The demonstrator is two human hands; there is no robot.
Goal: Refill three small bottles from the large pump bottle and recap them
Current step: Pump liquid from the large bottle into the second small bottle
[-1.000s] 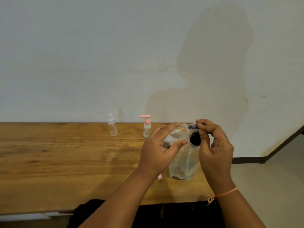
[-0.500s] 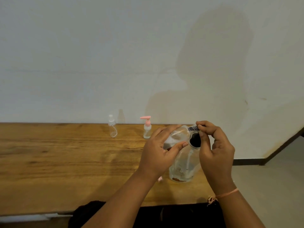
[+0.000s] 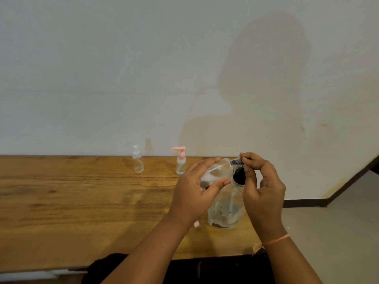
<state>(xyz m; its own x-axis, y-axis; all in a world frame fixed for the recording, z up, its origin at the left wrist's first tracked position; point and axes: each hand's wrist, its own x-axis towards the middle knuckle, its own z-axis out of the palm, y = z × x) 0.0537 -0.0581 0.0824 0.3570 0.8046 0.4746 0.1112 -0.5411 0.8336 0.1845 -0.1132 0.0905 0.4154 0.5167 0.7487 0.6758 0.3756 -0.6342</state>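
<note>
The large clear pump bottle (image 3: pixel 225 210) stands near the table's right front corner, with a black round part (image 3: pixel 239 177) at its top. My right hand (image 3: pixel 263 189) pinches the bottle's top piece, which carries a barcode sticker (image 3: pixel 235 162). My left hand (image 3: pixel 196 191) holds a small clear bottle (image 3: pixel 217 171) on its side between thumb and fingers, its mouth against the black part. Two more small bottles stand at the back by the wall: a clear one with a white cap (image 3: pixel 137 161) and one with a pink pump (image 3: pixel 181 160).
A small pink piece (image 3: pixel 196 224) lies on the wooden table (image 3: pixel 82 201) under my left wrist. The table ends just right of the large bottle, with floor (image 3: pixel 338 222) beyond. A white wall (image 3: pixel 123 78) rises directly behind the table.
Both hands keep their holds. The small bottle and my right fingertips have shifted only slightly at the large bottle's top.
</note>
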